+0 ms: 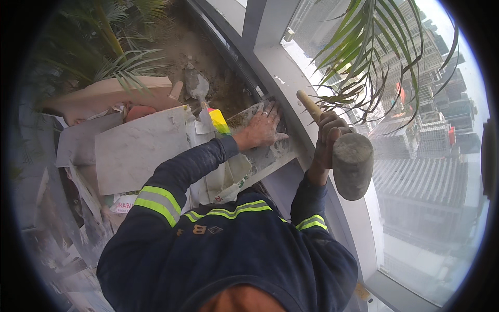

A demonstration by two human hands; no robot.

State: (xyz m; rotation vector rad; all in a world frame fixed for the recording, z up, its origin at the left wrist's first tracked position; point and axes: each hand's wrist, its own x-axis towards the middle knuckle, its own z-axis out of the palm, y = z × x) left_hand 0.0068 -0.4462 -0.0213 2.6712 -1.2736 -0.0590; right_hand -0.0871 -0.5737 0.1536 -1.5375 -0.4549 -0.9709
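My left hand (pixel 262 126) lies flat with its fingers stretched out on a grey, dusty slab (pixel 275 158), close against the white window frame. A ring shows on one finger. In my right hand (pixel 328 136) is a mallet (pixel 353 167), raised over the window ledge. Its thick grey head points back toward me and its light wooden handle sticks out beyond my fist. Just left of my left hand is a bright yellow piece with a red corner (pixel 219 120). Beyond it, a trowel with a mortar-smeared blade (pixel 197 86) rests on the soil.
Stacked grey tiles (pixel 143 148) and a curved pinkish slab (pixel 106 96) lie to my left. Bare soil (pixel 179 44) and palm fronds (pixel 117 36) fill the far left. Another frond (pixel 371 49) hangs before the tall window, right of the white ledge (pixel 306 78).
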